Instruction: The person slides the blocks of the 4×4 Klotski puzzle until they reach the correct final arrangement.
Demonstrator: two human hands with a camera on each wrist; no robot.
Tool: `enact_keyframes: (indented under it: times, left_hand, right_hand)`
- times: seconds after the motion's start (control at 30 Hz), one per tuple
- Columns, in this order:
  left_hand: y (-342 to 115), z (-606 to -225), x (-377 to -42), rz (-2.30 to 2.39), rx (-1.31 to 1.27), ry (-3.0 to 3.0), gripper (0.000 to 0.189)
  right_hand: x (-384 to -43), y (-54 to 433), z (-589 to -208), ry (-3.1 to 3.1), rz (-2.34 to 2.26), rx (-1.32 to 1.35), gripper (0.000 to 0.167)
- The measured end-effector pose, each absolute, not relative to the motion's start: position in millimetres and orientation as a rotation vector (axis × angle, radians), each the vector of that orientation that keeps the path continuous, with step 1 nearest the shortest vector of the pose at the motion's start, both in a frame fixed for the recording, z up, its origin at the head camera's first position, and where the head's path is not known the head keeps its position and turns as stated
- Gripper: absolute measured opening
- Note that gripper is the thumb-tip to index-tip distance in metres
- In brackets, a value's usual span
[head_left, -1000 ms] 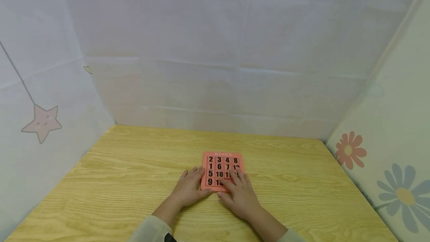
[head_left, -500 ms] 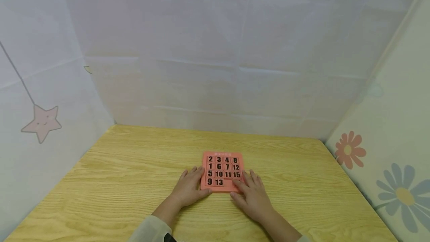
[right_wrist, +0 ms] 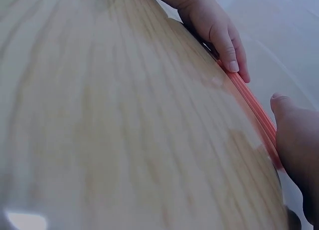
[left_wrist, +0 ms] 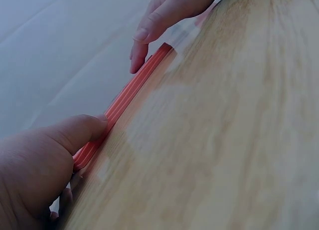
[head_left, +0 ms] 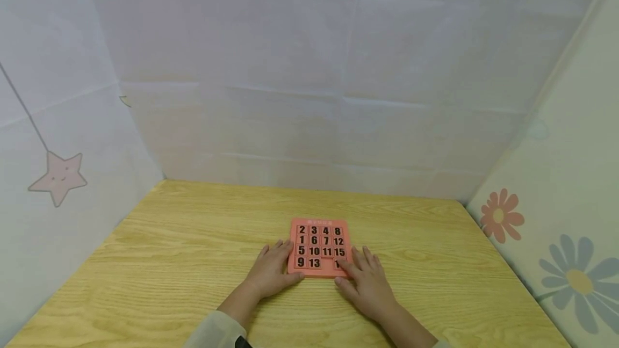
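Note:
A pink sliding number puzzle [head_left: 319, 223] lies flat on the table, its numbered tiles in rows. My left hand [head_left: 271, 271] holds its lower left corner, fingers along the left side and thumb against the front edge. In the left wrist view, that thumb [left_wrist: 82, 129] presses the puzzle's side [left_wrist: 130, 96]. At the lower right, the index finger of my right hand [head_left: 368, 289] touches the corner tile [head_left: 337, 264], whose number is partly covered. Between this tile and tile 13 [head_left: 314, 263] is a gap. The right hand's other fingers lie loosely beside the right edge.
The wood-grain table [head_left: 217, 219] stretches around the puzzle on all sides. A pale cloth wall [head_left: 309, 95] stands behind it. Side walls carry a printed star [head_left: 59, 178] on the left and printed flowers [head_left: 577, 282] on the right.
My right hand has shifted right, uncovering tiles 11, 12, 15 and 13 and the gap in the bottom row. The left hand stays at the puzzle's corner.

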State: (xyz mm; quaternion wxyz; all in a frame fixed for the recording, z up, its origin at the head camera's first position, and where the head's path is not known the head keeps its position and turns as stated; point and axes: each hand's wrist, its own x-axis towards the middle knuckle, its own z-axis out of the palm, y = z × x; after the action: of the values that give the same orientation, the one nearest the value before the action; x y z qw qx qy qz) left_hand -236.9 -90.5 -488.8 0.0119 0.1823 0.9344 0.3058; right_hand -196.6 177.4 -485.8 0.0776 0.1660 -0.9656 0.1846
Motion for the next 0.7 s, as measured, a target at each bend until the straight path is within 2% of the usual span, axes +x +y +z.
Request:
enact_keyframes:
  times: [0.7]
  left_hand:
    - [-90.8, -487.6, -235.3, 0.964, 0.564, 2.915, 0.087]
  right_hand:
    - [-199.7, 158.9, -487.3, -2.882, 0.565, 0.581, 0.055]
